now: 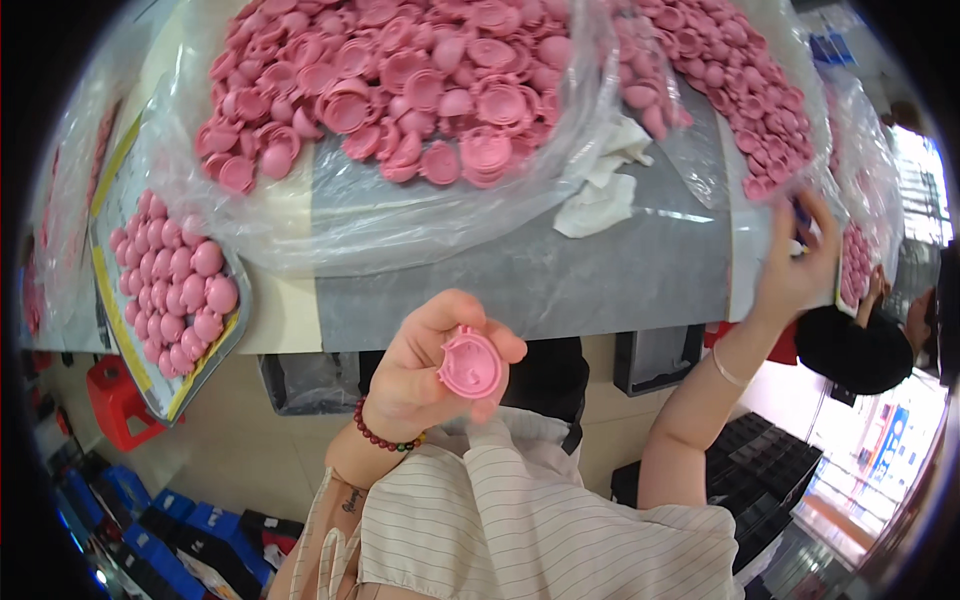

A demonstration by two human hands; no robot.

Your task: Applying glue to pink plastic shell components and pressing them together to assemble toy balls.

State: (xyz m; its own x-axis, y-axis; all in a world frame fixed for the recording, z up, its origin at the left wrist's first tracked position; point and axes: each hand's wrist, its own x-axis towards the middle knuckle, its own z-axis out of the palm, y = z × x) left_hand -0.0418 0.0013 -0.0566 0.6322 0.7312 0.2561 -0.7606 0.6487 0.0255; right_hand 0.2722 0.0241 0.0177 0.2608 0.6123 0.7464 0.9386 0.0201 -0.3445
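My left hand [425, 365] holds a round pink plastic cap [470, 364] between thumb and fingers, its hollow side facing up, just below the table's near edge. A red bead bracelet circles that wrist. My right hand [795, 262] reaches out to the right onto the table edge, resting by a clear bag and touching something small and blue that is mostly hidden. A large heap of pink caps [400, 80] lies on clear plastic on the grey table [600, 280]. A second heap of pink caps [730, 80] lies at the right.
A tray [215, 345] at the left holds rows of pink caps dome-up. A crumpled white cloth [600, 195] lies mid-table. Another person's dark-haired head [850, 350] is at the right. A red stool [115, 400] and blue boxes [150, 520] sit on the floor.
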